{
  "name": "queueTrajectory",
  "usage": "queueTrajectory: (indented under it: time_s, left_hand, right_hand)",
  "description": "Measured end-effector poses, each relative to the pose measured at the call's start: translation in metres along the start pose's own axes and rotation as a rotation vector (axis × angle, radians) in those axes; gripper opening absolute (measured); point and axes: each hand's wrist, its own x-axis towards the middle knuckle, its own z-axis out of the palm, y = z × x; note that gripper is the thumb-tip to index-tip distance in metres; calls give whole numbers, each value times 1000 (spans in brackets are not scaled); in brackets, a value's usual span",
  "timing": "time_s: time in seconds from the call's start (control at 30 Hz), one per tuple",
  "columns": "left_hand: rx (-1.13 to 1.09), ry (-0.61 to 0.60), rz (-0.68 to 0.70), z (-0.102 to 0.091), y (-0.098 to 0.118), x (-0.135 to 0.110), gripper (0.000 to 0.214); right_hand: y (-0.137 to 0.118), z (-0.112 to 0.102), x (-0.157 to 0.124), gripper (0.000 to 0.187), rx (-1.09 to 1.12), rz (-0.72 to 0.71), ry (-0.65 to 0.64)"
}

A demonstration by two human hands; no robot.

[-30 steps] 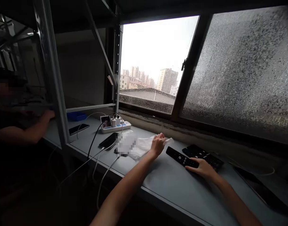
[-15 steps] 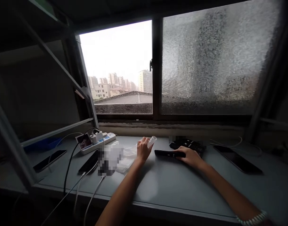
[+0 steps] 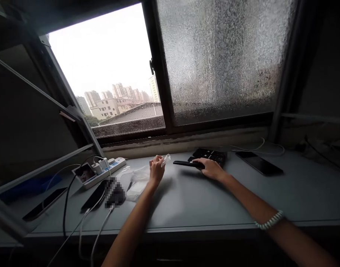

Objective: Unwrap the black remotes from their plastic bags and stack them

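While the left hand (image 3: 156, 171) pinches a clear wrapper (image 3: 166, 159), right hand (image 3: 210, 168) laid flat on a black remote (image 3: 186, 163)

No text, label, brand, number or sign can be read; any markings on the remote controls (image 3: 203, 157) and the power strip (image 3: 103, 171) are too small and dim.

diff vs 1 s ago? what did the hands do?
The left hand rose from the clear bags and now pinches a small clear plastic piece above the table. The right hand stayed resting on the black remote. Power strip and phone lie as before; only the camera swung right.
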Motion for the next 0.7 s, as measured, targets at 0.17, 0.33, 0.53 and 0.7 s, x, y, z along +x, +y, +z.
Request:
queueTrajectory:
  time_s: [0.17, 0.33, 0.53, 0.7]
  left_hand:
    - [-28, 43, 9, -2, 2, 2, 19]
    - [-44, 5, 61, 1, 12, -2, 13]
    - [-50, -27, 123, 3, 20, -4, 15]
    - [-76, -62, 119, 1, 24, -5, 17]
  right_hand:
    - [-4, -4, 1, 45, -12, 38, 159]
    - [1, 3, 2, 45, -49, 122, 260]
    - [16, 11, 4, 36, -5, 220, 378]
    - [12, 10, 3, 37, -21, 225, 377]
